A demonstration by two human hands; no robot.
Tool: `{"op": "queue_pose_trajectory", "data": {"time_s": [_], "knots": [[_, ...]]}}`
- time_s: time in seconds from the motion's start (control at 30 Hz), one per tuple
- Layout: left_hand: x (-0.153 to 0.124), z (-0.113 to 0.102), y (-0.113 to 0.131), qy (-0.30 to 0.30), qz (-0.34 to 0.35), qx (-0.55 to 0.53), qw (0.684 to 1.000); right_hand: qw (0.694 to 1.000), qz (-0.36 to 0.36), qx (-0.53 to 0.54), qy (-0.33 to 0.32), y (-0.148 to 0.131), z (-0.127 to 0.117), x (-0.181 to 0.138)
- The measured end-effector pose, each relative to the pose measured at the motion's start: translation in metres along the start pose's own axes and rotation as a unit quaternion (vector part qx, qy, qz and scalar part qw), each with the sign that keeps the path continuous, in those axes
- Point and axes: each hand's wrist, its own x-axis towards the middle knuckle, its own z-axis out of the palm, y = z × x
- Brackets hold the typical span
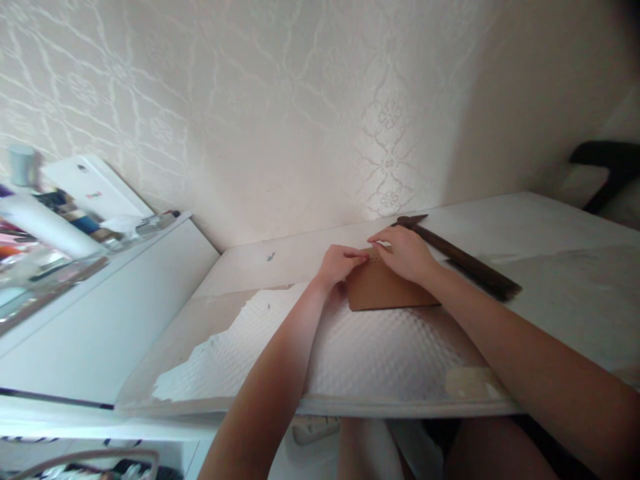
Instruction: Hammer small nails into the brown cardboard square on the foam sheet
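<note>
A flat brown board (pixel 387 288) with a group of small dark holes or marks near its far edge lies on a white quilted sheet (pixel 373 353). At its far left corner is my left hand (pixel 340 263), thumb and fingertips pressed together beside the marks; anything between them is too small to make out. My right hand (pixel 403 252) rests over the board's far right part, with its thumb and forefinger close together near the far edge. What that pinch holds, if anything, is hidden. Just behind my right hand lies a hammer (pixel 465 260) with a dark wooden handle.
Small metal bits (pixel 271 256) lie on the white table (pixel 240 267) to the left. A white cabinet (pixel 130 313) stands at the left, its top crowded with bottles and a white box (pixel 97 187). A patterned wall rises behind. A black chair part (pixel 607 167) shows at far right.
</note>
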Motion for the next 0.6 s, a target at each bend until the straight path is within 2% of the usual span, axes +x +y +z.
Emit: {"op": "queue_pose_trajectory", "data": {"time_s": [0.2,0.27,0.43,0.5,0.6], "knots": [[-0.001,-0.001,0.001,-0.010,0.018,-0.010,1.000,1.000,0.002,-0.022,0.003,0.001,-0.001,0.000],[-0.001,-0.001,0.002,-0.013,0.007,-0.009,1.000,0.998,0.027,-0.053,0.005,0.003,-0.004,0.000],[-0.001,-0.001,0.004,-0.007,0.000,-0.004,1.000,0.969,0.203,-0.137,0.019,0.016,-0.014,-0.007],[-0.001,-0.001,0.004,-0.007,-0.001,-0.005,1.000,0.955,0.260,-0.145,-0.009,0.022,-0.016,-0.009],[-0.001,-0.001,0.005,-0.011,0.006,-0.008,1.000,0.942,0.304,-0.136,-0.044,0.031,-0.016,-0.011]]}}
